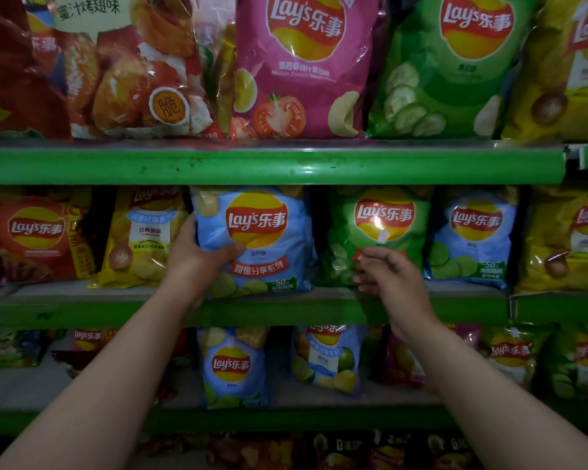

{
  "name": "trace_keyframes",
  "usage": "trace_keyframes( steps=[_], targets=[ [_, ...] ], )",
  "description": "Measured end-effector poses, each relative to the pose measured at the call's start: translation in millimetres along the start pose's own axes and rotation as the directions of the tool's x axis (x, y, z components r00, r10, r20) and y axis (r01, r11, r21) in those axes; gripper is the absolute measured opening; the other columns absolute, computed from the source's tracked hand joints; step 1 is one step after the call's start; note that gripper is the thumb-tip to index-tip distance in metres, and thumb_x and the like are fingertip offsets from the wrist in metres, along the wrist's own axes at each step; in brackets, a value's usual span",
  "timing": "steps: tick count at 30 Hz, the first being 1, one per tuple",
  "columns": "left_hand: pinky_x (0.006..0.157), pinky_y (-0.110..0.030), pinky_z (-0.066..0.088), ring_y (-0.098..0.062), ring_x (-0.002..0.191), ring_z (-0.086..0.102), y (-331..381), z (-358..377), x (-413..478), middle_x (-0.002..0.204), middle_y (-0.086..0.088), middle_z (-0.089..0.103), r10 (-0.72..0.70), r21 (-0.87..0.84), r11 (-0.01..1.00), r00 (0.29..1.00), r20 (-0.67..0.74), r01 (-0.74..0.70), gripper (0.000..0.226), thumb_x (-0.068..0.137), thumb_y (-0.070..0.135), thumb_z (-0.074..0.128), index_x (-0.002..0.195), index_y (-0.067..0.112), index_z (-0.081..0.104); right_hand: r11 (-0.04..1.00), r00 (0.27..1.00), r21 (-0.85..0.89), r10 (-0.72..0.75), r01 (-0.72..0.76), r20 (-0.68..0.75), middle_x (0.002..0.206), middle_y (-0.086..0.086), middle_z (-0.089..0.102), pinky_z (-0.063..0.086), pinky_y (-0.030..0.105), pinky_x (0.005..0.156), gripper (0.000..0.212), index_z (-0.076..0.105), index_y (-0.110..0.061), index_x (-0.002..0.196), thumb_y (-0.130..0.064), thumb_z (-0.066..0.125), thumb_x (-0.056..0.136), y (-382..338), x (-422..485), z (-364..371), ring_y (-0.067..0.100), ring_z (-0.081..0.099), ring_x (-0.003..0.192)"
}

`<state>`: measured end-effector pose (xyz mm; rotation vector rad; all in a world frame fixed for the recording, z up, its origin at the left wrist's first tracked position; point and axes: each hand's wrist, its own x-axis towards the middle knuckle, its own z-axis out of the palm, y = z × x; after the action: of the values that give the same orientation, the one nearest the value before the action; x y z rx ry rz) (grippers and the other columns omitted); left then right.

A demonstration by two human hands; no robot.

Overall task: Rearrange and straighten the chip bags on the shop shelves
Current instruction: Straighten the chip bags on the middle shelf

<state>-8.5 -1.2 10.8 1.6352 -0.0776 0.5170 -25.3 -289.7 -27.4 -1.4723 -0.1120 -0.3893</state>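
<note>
Green metal shelves fill the view in dim light, packed with Lay's chip bags on at least three levels. On the middle shelf the left hand has its grip closed on the left edge of a light blue bag, thumb across the front and fingers behind, the bag upright near the shelf lip. Just left of it leans a yellow bag, touching the hand's back; farther left stands an orange-red bag. The right hand hovers with loosely curled, parted fingers in front of a green bag, holding nothing; whether the fingertips touch it is unclear. A narrow dark gap separates the blue and green bags. Another blue bag stands right of the green one. Above, a pink bag and large green bag are cut off at the top. Bags on the bottom row are too dark to read.
</note>
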Motion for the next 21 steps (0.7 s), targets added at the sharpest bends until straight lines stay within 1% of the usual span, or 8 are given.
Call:
trace_keyframes(
  steps=[4, 6, 8, 11, 13, 17, 19, 21],
  targets=[
    [0.055, -0.018, 0.056, -0.001, 0.078, 0.071, 1.1, -9.7, -3.3, 0.098, 0.015, 0.069, 0.015, -0.02, 1.0, 1.0, -0.017, -0.016, 0.057, 0.071, 0.006, 0.081, 0.115, 0.029, 0.054, 0.999, 0.998, 0.002, -0.034, 0.035, -0.059, 0.069, -0.003, 0.07, 0.055, 0.019, 0.058, 0.018, 0.066, -0.021, 0.094, -0.004, 0.063, 0.091, -1.2, -0.3, -8.7, 0.008, 0.066, 0.061],
    [0.061, -0.024, 0.057, -0.004, 0.082, 0.071, 3.3, -16.2, -3.4, 0.098, 0.015, 0.07, 0.015, -0.013, 1.0, 0.999, -0.04, -0.016, 0.054, 0.071, 0.006, 0.081, 0.109, 0.034, 0.055, 0.998, 0.993, -0.005, -0.064, 0.063, -0.103, 0.066, -0.006, 0.069, 0.054, 0.018, 0.058, 0.018, 0.065, -0.022, 0.095, -0.004, 0.063, 0.091, -2.9, 2.0, -12.5, 0.005, 0.065, 0.059],
    [0.068, -0.03, 0.056, -0.005, 0.086, 0.069, 5.4, -23.9, -2.4, 0.101, 0.014, 0.07, 0.02, -0.004, 1.0, 0.998, -0.054, -0.021, 0.054, 0.073, 0.007, 0.081, 0.111, 0.035, 0.055, 0.994, 0.98, -0.031, -0.111, 0.108, -0.165, 0.069, -0.009, 0.068, 0.053, 0.018, 0.06, 0.02, 0.063, -0.026, 0.095, -0.006, 0.062, 0.091, -4.6, 5.0, -16.9, 0.003, 0.064, 0.062],
    [0.063, -0.024, 0.056, -0.001, 0.081, 0.071, 8.8, -34.2, -4.2, 0.096, 0.018, 0.071, 0.025, 0.005, 1.0, 0.999, -0.047, -0.025, 0.055, 0.074, 0.009, 0.08, 0.115, 0.035, 0.055, 0.983, 0.941, -0.105, -0.173, 0.149, -0.291, 0.088, -0.009, 0.063, 0.049, 0.023, 0.068, 0.022, 0.059, -0.032, 0.1, -0.014, 0.067, 0.088, -5.5, 11.0, -24.1, 0.002, 0.061, 0.077],
    [0.064, -0.026, 0.057, -0.003, 0.082, 0.071, 9.4, -39.3, -6.3, 0.098, 0.017, 0.071, 0.021, -0.009, 1.0, 0.999, -0.046, -0.022, 0.054, 0.075, 0.009, 0.079, 0.118, 0.032, 0.055, 0.975, 0.92, -0.173, -0.193, 0.14, -0.341, 0.1, -0.007, 0.058, 0.051, 0.027, 0.077, 0.032, 0.055, -0.028, 0.112, -0.021, 0.072, 0.086, -6.6, 16.2, -28.6, 0.006, 0.059, 0.088],
    [0.074, -0.035, 0.057, -0.014, 0.093, 0.07, 8.1, -44.9, -8.4, 0.111, 0.007, 0.07, 0.006, -0.049, 0.999, 0.999, -0.051, -0.009, 0.055, 0.078, 0.006, 0.077, 0.124, 0.027, 0.055, 0.966, 0.946, -0.247, -0.149, 0.077, -0.287, 0.137, 0.005, 0.05, 0.046, 0.037, 0.098, 0.068, 0.042, -0.023, 0.137, -0.034, 0.078, 0.08, -6.2, 27.7, -37.8, 0.02, 0.051, 0.12],
    [0.071, -0.034, 0.058, -0.013, 0.091, 0.071, 8.4, -44.2, -8.4, 0.108, 0.008, 0.071, 0.005, -0.052, 0.999, 0.999, -0.053, -0.008, 0.053, 0.078, 0.006, 0.077, 0.121, 0.028, 0.055, 0.975, 0.968, -0.219, -0.092, 0.04, -0.233, 0.147, 0.005, 0.044, 0.042, 0.043, 0.106, 0.081, 0.034, -0.025, 0.146, -0.038, 0.079, 0.079, -4.2, 31.2, -40.0, 0.024, 0.045, 0.132],
    [0.072, -0.035, 0.058, -0.013, 0.089, 0.071, 9.3, -39.7, -6.8, 0.105, 0.009, 0.071, -0.006, -0.051, 0.999, 0.999, -0.045, 0.004, 0.051, 0.078, 0.007, 0.077, 0.118, 0.03, 0.056, 0.975, 0.978, -0.223, -0.053, 0.008, -0.2, 0.153, 0.005, 0.039, 0.038, 0.042, 0.107, 0.094, 0.025, -0.025, 0.152, -0.04, 0.08, 0.077, -2.8, 34.6, -41.5, 0.026, 0.04, 0.138]
  ],
)
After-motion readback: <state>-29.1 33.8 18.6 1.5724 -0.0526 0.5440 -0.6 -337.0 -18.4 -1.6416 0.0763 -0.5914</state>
